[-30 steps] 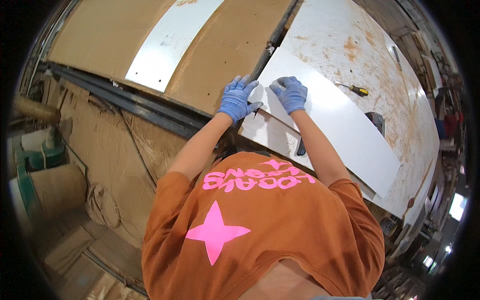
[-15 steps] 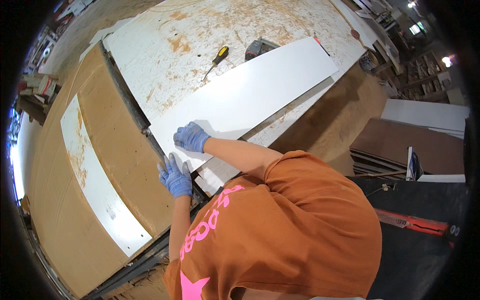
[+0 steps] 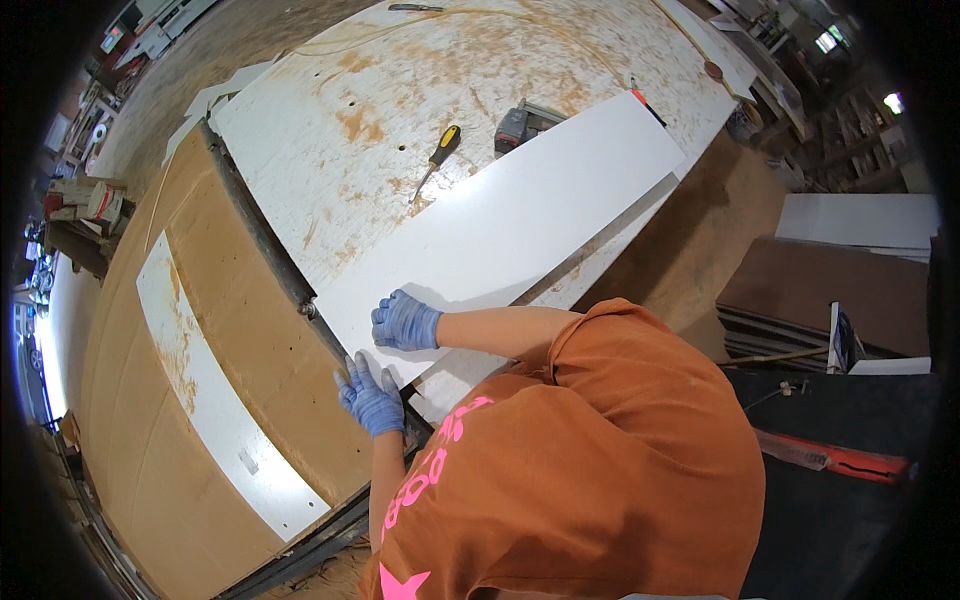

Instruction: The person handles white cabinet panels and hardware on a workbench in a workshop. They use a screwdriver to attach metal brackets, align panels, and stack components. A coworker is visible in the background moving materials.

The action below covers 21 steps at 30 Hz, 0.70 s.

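The person's blue-gloved right hand (image 3: 408, 321) is on a long, flat white board (image 3: 540, 205), fingers curled in, though I can't tell if anything's pinched under them. The blue-gloved left hand (image 3: 372, 400) has its fingers loosely stretched out at the board's near-left corner. Board's lying on a scuffed white tabletop (image 3: 310, 165), yellow-and-black screwdriver (image 3: 445, 147) just beyond it.

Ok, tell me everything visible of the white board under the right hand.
The white board is a long, flat, smooth panel with a slight sheen; its material is unclear. It lies on the stained worktable, slanting toward the picture's upper right. The gloved right hand rests on its near end; the gloved left hand is at that end's edge.
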Each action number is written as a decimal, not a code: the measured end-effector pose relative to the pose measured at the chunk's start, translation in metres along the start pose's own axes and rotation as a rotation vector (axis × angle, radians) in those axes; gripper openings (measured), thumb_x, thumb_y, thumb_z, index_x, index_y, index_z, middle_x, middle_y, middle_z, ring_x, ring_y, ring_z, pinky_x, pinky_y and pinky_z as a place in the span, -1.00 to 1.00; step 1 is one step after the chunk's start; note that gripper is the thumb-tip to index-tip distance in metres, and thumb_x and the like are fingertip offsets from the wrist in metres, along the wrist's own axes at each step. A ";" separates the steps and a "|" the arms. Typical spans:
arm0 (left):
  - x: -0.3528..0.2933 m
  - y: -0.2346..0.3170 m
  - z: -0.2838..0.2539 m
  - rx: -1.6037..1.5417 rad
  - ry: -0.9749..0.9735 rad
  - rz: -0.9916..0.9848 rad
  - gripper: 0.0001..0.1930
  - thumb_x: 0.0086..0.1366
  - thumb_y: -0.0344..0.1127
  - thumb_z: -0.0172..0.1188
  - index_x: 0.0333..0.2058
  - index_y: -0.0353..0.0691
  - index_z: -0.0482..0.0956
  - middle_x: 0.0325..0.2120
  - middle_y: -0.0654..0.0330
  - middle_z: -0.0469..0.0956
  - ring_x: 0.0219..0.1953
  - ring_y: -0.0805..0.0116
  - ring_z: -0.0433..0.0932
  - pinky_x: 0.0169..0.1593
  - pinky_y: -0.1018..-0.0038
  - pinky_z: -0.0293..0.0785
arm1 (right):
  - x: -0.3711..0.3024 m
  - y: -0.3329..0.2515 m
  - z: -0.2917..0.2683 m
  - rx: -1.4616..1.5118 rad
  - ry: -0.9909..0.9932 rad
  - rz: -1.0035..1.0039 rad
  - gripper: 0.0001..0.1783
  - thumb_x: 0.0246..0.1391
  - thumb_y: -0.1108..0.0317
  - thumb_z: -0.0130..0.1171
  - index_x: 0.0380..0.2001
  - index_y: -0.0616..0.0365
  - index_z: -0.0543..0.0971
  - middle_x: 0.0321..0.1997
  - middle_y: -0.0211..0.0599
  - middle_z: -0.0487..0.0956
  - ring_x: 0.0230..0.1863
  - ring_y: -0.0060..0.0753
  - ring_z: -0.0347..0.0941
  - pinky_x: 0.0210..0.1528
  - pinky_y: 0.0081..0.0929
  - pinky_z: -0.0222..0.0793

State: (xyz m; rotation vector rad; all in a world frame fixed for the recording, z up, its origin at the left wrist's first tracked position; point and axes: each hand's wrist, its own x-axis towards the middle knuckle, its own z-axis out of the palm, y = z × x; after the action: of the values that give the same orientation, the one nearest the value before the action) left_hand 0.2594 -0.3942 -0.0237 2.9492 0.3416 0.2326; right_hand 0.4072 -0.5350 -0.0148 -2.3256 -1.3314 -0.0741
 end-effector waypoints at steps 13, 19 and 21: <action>-0.001 0.005 -0.003 0.014 -0.048 -0.015 -0.37 0.22 -0.06 0.05 0.24 -0.10 0.21 0.21 0.01 0.26 0.30 -0.12 0.04 0.27 0.08 -0.08 | 0.009 -0.004 0.006 0.022 -0.024 0.229 -0.75 -0.02 0.02 0.12 -0.45 -0.09 0.58 -0.37 -0.37 0.55 -0.27 -0.26 0.50 -0.19 -0.16 0.25; 0.003 0.006 -0.005 -0.016 -0.058 -0.013 -0.37 0.22 -0.07 0.06 0.24 -0.10 0.21 0.21 0.01 0.26 0.30 -0.12 0.04 0.28 0.05 -0.08 | 0.005 0.005 -0.005 -0.009 -0.097 0.026 -0.77 -0.03 0.02 0.12 -0.47 -0.12 0.57 -0.38 -0.41 0.53 -0.28 -0.29 0.48 -0.22 -0.16 0.24; 0.002 0.004 -0.004 -0.008 -0.045 -0.005 -0.37 0.22 -0.08 0.07 0.24 -0.10 0.21 0.21 0.01 0.26 0.30 -0.12 0.04 0.28 0.04 -0.09 | 0.007 0.005 -0.007 -0.010 -0.112 0.006 -0.77 -0.03 0.02 0.11 -0.47 -0.11 0.57 -0.38 -0.41 0.53 -0.28 -0.29 0.48 -0.21 -0.17 0.24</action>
State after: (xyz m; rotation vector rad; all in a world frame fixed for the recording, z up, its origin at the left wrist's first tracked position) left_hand 0.2611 -0.3968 -0.0191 2.9399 0.3410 0.1666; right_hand 0.4165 -0.5346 -0.0086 -2.3728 -1.3802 0.0521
